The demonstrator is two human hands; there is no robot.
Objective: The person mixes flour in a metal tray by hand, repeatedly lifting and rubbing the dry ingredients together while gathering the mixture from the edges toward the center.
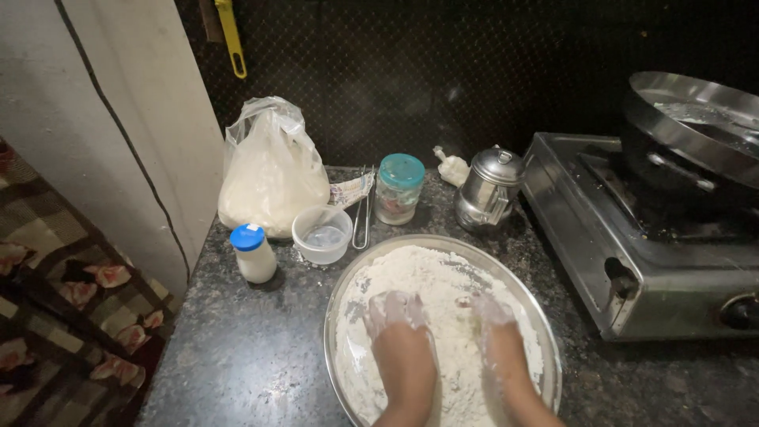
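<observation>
A wide steel plate [545, 340] lies on the dark granite counter, heaped with white flour [431, 277]. Both my hands are pressed down into the flour near the plate's front. My left hand [399, 332] lies palm down, fingers dusted white and slightly curled into the heap. My right hand [498, 332] rests beside it, also coated in flour, fingertips buried. Neither hand holds a tool.
Behind the plate stand a plastic bag of flour [271, 170], a small white bottle with blue cap [254, 253], a clear plastic cup [322, 233], metal tongs [364, 213], a teal-lidded jar [398, 188] and a steel pot [489, 188]. A gas stove [632, 261] with a pan sits right.
</observation>
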